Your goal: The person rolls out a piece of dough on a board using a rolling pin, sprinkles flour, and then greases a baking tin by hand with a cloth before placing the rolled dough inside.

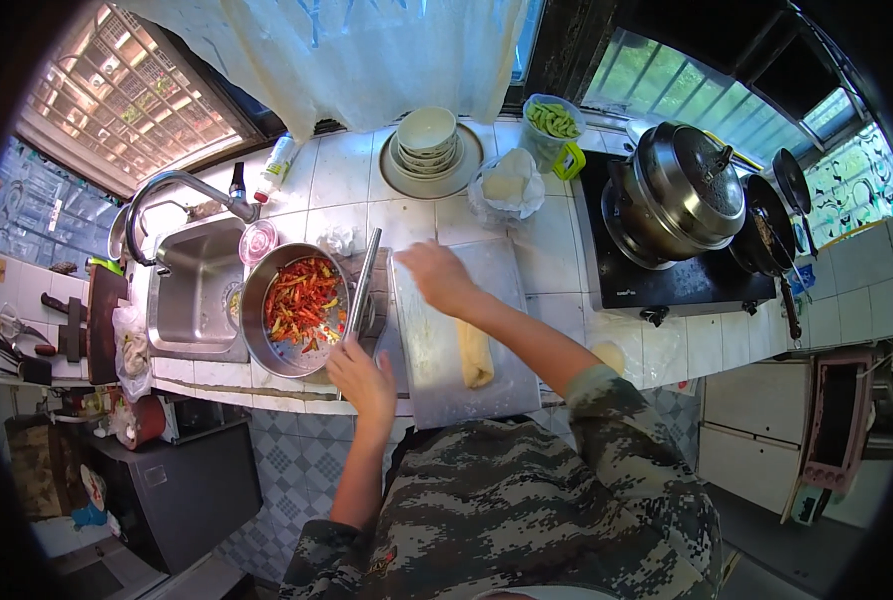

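My left hand (362,381) is at the near end of a metal rolling pin (364,281), its fingers over the rod and its thumb apart. The pin slants beside a steel pot (255,341) of cut red and yellow chili peppers (304,300). Over the far left part of a pale cutting board (431,367), my right hand (439,279) has its fingers bunched and blurred; anything in them is hidden. A rolled length of dough (476,360) lies on the board under my right forearm.
Left is a steel sink (195,300) with a faucet (191,180). Behind the board are stacked bowls (426,131), a white bag (514,180) and a plastic jug (540,142) of green slices. A gas stove (619,289) at right holds a lidded pot (671,195) and a wok (780,247).
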Tool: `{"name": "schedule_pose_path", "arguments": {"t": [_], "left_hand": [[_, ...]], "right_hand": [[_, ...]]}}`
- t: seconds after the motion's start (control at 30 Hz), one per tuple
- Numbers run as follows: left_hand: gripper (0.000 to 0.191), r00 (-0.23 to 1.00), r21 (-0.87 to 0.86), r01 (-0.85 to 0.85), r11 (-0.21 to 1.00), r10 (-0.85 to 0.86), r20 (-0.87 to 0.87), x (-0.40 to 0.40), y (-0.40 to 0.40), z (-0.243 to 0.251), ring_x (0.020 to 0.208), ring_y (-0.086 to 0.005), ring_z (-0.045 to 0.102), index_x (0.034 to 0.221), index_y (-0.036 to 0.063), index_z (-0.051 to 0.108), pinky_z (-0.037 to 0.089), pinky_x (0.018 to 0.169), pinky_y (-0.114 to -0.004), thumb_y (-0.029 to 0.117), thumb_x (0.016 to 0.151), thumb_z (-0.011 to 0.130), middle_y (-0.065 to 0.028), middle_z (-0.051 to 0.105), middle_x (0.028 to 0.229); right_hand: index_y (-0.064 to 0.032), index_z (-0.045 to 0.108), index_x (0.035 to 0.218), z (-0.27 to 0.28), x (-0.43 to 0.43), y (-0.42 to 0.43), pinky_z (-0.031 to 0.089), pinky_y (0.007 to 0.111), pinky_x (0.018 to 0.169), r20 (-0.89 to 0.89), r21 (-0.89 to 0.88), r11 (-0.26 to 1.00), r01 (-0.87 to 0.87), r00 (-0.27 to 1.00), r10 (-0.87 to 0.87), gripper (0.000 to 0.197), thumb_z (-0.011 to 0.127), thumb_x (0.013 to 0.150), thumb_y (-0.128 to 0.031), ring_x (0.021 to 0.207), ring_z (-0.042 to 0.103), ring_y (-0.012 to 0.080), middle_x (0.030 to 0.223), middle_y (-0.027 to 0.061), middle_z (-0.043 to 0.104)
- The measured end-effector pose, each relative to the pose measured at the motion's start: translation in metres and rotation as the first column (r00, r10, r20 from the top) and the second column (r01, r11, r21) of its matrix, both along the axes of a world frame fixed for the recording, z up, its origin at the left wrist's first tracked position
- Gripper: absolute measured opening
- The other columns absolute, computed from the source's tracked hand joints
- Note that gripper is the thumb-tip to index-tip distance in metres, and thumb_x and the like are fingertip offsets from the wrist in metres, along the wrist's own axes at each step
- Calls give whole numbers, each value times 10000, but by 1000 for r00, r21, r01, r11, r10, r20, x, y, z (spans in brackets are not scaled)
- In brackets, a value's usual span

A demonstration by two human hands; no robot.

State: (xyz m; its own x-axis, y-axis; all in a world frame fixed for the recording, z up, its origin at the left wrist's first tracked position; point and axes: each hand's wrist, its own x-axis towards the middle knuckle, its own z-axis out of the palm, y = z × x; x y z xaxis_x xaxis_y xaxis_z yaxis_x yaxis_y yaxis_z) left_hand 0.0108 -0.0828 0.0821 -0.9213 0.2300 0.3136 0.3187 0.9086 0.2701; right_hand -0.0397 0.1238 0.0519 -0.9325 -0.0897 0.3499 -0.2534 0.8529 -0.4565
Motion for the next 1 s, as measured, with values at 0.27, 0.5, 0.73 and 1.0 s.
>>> {"name": "schedule_pose_path", "arguments": {"t": [0.27, 0.5, 0.73, 1.0], "left_hand": [[390, 997, 89, 63, 994, -67, 40, -34, -24, -33, 913, -346, 497, 1078, 28, 546, 398, 791, -421, 2, 708, 666, -159, 497, 941], [385, 850, 279, 523, 806, -516, -103, -20, 44, -7, 973, -353, 519, 1060, 34, 566, 419, 836, -446, 28, 684, 649, -166, 542, 1016], [461, 290, 175, 943, 285, -957, -8, 27, 76, -81, 1190, -304, 472, 1186, -3, 530, 349, 1033, -444, 204, 785, 626, -160, 527, 1227], [511, 224, 115, 957, 267, -930, 292, 44, 67, -103, 1264, -287, 415, 1236, -11, 507, 279, 1079, -423, 297, 834, 569, -149, 511, 1289]], "right_hand": [[-115, 570, 880, 2, -60, -19, 421, 395, 865, -24, 399, 881, -256, 957, 289, 107, 549, 775, -108, 919, 566, 236, 857, 51, 578], [-116, 529, 895, 2, 90, 70, 377, 408, 760, 139, 166, 972, 165, 972, -188, 163, 612, 754, -112, 875, 521, 268, 844, 61, 531], [-105, 536, 922, -25, 139, 68, 366, 403, 770, 267, 252, 930, 267, 905, -332, 197, 604, 738, -109, 895, 515, 251, 874, 61, 538], [-37, 423, 1332, -14, 114, 9, 191, 477, 1115, 279, 156, 940, 302, 900, -335, 591, 562, 827, -311, 1308, 342, 320, 1378, 177, 402]]}}
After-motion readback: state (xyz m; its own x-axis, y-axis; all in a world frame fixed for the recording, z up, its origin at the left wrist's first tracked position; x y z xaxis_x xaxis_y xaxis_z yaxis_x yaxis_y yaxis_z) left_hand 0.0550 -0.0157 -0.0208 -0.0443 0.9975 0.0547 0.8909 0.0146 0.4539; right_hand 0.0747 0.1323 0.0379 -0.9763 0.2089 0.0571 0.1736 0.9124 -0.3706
